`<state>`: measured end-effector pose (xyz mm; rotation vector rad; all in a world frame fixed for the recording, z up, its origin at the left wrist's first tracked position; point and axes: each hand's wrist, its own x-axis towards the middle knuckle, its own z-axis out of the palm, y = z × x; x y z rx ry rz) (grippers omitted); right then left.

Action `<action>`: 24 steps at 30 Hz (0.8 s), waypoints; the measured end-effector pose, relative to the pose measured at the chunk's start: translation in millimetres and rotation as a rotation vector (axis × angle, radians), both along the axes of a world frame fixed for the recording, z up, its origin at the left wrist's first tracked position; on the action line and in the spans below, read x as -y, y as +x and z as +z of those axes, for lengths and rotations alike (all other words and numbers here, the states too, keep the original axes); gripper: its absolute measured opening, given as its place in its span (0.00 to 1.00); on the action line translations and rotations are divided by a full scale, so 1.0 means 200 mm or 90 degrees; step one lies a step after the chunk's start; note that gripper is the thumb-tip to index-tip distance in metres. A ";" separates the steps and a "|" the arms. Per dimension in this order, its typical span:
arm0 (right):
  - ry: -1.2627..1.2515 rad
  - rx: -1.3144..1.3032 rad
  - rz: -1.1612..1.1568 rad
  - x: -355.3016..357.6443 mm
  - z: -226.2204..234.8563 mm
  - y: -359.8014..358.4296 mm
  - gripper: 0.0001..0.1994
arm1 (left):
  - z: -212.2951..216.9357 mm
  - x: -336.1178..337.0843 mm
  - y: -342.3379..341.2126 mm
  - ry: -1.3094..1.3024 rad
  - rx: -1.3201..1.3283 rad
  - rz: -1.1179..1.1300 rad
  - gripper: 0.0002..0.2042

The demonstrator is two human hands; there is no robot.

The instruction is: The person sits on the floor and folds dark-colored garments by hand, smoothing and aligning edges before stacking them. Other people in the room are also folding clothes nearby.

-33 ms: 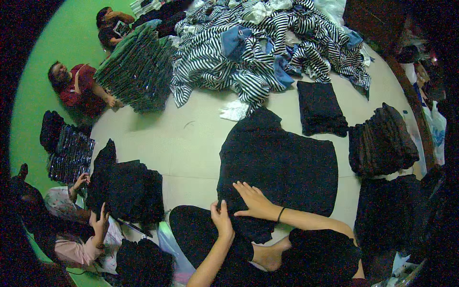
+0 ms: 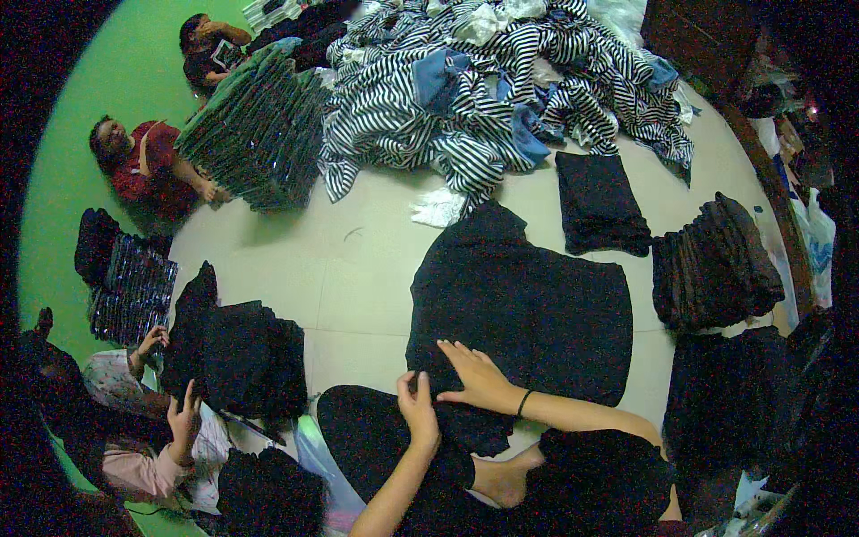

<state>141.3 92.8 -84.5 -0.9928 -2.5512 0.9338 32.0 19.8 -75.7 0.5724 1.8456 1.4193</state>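
right hand [image 2: 479,376]: fingers spread, palm down on the black garment [image 2: 555,313]; dark wristband [image 2: 524,402].
left hand [image 2: 418,412]: at the garment's near left edge, fingers part bent; cannot tell if pinching cloth.
black garment: laid flat on the pale surface [image 2: 358,268], near the bare foot [image 2: 503,479].
striped clothes [image 2: 385,116]: heaped beyond the garment.
folded black cloth [image 2: 601,201]: beyond, to the right, near a dark stack [image 2: 716,264].

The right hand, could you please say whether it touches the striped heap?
Apart: the head view shows the spread garment between the right hand and striped heap.
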 end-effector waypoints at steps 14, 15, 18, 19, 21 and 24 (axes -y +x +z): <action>-0.748 -0.432 -0.361 -0.23 0.32 0.38 0.23 | -0.02 -0.20 0.02 0.035 0.046 -0.147 0.41; -0.767 -0.435 -0.358 -0.22 0.38 0.42 0.23 | -0.02 -0.22 -0.01 0.022 0.136 -0.192 0.40; -0.846 -0.439 -0.340 -0.19 0.54 0.55 0.25 | -0.01 -0.28 -0.05 0.241 0.344 -0.374 0.31; -0.858 -0.444 -0.315 -0.17 0.59 0.61 0.25 | 0.01 -0.31 -0.06 0.315 0.230 -0.509 0.27; -0.892 -0.476 -0.270 -0.13 0.68 0.72 0.26 | 0.08 -0.38 -0.09 0.313 0.169 -0.679 0.20; -0.849 -0.468 -0.362 -0.11 0.77 0.82 0.25 | 0.26 -0.40 -0.08 0.105 0.220 -0.729 0.13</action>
